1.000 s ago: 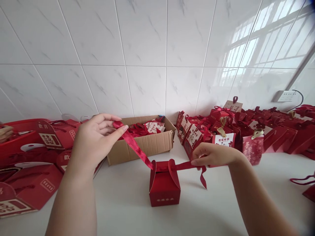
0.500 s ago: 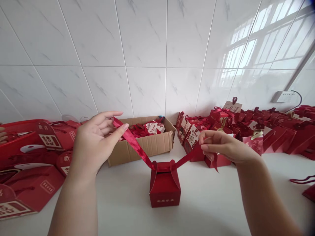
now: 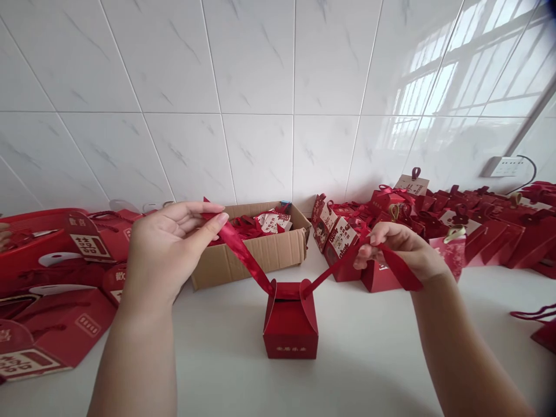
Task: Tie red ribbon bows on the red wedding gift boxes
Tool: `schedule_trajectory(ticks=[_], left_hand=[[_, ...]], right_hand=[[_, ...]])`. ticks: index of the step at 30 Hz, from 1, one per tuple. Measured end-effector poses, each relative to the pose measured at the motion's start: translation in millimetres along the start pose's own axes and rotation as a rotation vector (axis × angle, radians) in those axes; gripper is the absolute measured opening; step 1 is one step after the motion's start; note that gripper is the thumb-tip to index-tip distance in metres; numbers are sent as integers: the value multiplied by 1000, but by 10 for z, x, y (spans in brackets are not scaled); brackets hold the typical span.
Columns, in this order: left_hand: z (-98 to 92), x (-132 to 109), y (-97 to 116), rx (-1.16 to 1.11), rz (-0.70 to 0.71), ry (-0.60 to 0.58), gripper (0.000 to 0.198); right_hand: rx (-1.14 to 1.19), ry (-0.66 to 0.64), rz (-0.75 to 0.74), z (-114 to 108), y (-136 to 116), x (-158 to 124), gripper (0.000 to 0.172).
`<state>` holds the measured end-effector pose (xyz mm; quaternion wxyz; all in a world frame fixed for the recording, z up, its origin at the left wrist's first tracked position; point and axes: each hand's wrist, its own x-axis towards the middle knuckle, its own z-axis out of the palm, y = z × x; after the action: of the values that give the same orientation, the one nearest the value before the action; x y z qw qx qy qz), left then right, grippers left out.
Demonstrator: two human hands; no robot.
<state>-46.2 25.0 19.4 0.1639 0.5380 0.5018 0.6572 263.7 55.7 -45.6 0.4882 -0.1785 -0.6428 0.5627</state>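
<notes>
A small red gift box (image 3: 291, 333) stands upright on the white table, gold lettering on its front. A red satin ribbon (image 3: 247, 258) runs through the top of the box, and its two ends rise apart in a V. My left hand (image 3: 174, 243), up and to the left of the box, pinches one end between thumb and fingers. On the other side my right hand (image 3: 399, 249) pinches the opposite end, with a loose tail hanging over toward the wrist. Neither hand touches the box itself.
Behind the box sits an open cardboard carton (image 3: 256, 255) holding red ribbons and printed tags. Larger red gift boxes (image 3: 65, 324) crowd the left, near a red basin (image 3: 39, 217). Many red boxes (image 3: 490, 231) fill the back right, below a white power socket (image 3: 504, 167).
The ribbon's right tail, which hung below my right hand, now flips out to the right across the palm. My left hand keeps its pinch almost in place.
</notes>
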Motion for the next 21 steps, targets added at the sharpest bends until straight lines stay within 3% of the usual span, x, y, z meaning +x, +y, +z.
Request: schedule_trajectory(ticks=[3, 8, 11, 15, 21], left_hand=[[-20, -28, 16, -29, 29, -40, 15], [-32, -47, 39, 16, 74, -76, 18], [9, 2, 33, 65, 80, -114, 17], [116, 57, 9, 44, 180, -203, 16], [312, -38, -6, -147, 221, -192, 48]], right_hand=[[-32, 75, -59, 51, 9, 43, 4], [-44, 254, -155, 133, -31, 105, 16], [-74, 358, -187, 213, -57, 130, 6], [-30, 468, -224, 326, -71, 178, 11], [-41, 470, -323, 563, -97, 326, 10]])
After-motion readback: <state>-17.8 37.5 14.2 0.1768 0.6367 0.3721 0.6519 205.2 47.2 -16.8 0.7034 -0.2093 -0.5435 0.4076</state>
